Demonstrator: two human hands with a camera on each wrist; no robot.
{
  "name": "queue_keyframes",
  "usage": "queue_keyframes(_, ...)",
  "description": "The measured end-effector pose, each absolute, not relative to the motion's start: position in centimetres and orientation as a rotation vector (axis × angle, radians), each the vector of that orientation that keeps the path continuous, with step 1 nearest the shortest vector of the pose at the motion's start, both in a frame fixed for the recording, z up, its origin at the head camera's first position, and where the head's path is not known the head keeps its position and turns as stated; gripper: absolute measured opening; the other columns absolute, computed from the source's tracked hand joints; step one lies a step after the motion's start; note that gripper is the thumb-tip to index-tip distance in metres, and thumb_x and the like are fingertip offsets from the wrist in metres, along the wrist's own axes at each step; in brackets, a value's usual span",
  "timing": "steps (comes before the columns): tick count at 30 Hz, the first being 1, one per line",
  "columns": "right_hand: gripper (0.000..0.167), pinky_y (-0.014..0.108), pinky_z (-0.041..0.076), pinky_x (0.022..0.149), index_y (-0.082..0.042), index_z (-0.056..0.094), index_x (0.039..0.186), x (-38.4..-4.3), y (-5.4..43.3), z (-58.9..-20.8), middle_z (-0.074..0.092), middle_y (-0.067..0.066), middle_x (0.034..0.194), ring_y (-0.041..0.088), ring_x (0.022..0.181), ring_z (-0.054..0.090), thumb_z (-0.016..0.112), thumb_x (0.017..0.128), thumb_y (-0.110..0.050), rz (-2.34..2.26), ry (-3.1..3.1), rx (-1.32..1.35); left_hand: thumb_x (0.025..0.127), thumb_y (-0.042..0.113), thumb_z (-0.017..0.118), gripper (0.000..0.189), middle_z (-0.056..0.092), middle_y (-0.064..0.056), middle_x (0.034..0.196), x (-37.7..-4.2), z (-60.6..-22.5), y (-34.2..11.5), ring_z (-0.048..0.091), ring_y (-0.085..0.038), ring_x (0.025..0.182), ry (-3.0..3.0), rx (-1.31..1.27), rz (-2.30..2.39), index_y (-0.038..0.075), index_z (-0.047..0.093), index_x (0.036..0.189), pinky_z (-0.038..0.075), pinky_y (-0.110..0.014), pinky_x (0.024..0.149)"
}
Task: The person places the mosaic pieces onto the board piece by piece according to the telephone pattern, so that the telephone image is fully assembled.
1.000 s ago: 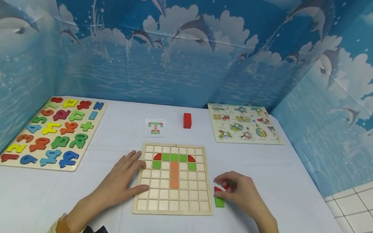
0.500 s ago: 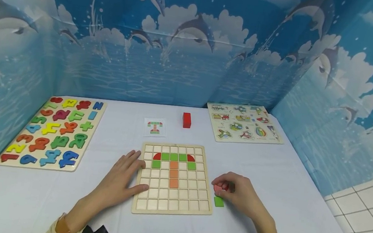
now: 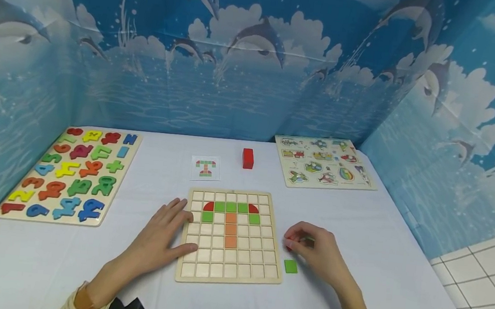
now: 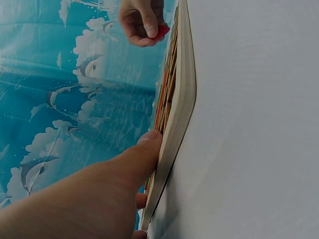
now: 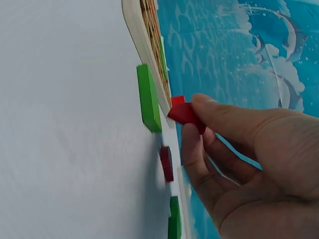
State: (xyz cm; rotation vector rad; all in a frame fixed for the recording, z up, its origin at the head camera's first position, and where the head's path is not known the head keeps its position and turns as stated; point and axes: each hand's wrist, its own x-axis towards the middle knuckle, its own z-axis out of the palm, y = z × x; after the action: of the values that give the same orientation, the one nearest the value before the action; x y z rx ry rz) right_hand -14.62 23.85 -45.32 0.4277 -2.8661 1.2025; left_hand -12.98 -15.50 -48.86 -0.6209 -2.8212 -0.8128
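Note:
A wooden grid board lies on the white table in the head view, with green squares, orange squares and red quarter-rounds forming a mushroom-like pattern. My left hand rests along its left edge, the thumb on the lower part and the fingers spread above. To the right of the board, my right hand pinches a red quarter-round piece between thumb and fingertip, above the table. A green square lies just below that hand. Beyond the held piece, the right wrist view shows a dark red piece and another green piece.
A pattern card and a red block sit behind the grid board. At the left lies a number puzzle board; a picture puzzle board lies at the back right. A dolphin-print curtain encloses the table.
My right hand has taken hold of the red quarter-round that lay by the green square and raised it off the table. My left hand stays in place on the board.

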Motion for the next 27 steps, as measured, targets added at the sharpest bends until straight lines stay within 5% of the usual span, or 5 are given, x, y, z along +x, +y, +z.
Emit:
queue_keyframes(12, 0.015, 0.024, 0.059, 0.071, -0.018, 0.075, 0.091, -15.9, 18.7, -43.8, 0.072, -0.009, 0.081, 0.011, 0.079, 0.066, 0.085, 0.088, -0.007, 1.252, -2.757, 0.422, 0.09, 0.052, 0.079, 0.055, 0.04, -0.019, 0.166, -13.1, -48.8, -15.1, 0.026, -0.042, 0.16, -2.842, -0.595, -0.851, 0.017, 0.058, 0.128, 0.021, -0.064, 0.129)
queue_keyframes(27, 0.011, 0.022, 0.06, 0.074, -0.016, 0.075, 0.093, -15.1, 10.5, -44.4, 0.071, -0.009, 0.084, 0.007, 0.078, 0.066, 0.083, 0.091, -0.009, 1.407, -2.774, 0.753, 0.091, 0.05, 0.079, 0.054, 0.04, -0.02, 0.166, -12.9, -48.6, -15.3, 0.028, -0.042, 0.159, -2.84, -0.616, -0.821, 0.016, 0.058, 0.128, 0.022, -0.065, 0.128)
